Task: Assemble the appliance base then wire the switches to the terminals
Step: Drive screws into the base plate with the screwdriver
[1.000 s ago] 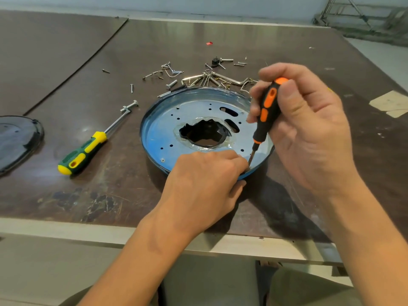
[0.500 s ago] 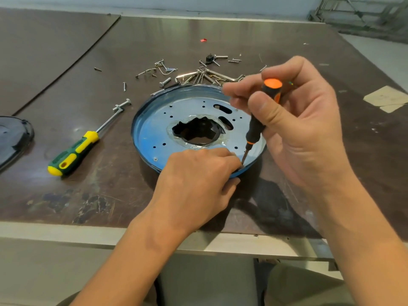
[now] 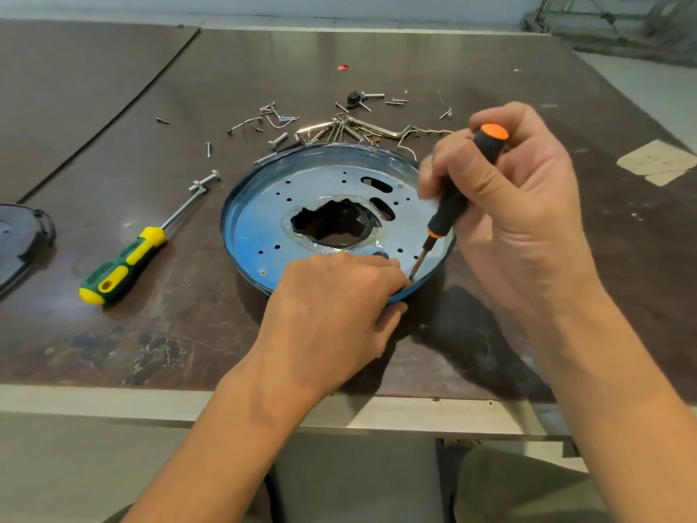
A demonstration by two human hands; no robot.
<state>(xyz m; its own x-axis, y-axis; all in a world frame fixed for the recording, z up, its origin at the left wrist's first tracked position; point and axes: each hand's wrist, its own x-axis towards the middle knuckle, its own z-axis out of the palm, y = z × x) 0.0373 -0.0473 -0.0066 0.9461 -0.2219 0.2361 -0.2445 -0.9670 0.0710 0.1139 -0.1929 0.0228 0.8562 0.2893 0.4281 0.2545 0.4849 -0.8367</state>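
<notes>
Both busy: right hand [image 3: 516, 205] grips screwdriver [image 3: 458, 194]; left hand [image 3: 339, 307] pinches base rim [image 3: 241, 205].

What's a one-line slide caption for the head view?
Right hand drives an orange-capped screwdriver into the blue base plate while the left hand steadies its near rim.

no readable text, labels, brands or numbers anywhere

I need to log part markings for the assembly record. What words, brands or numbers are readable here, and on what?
None can be read.
Blue round base: no print visible.
Orange-and-black screwdriver: no marking visible.
Green-and-yellow screwdriver: no marking visible.
Paper scrap: blank as far as shown.
</notes>
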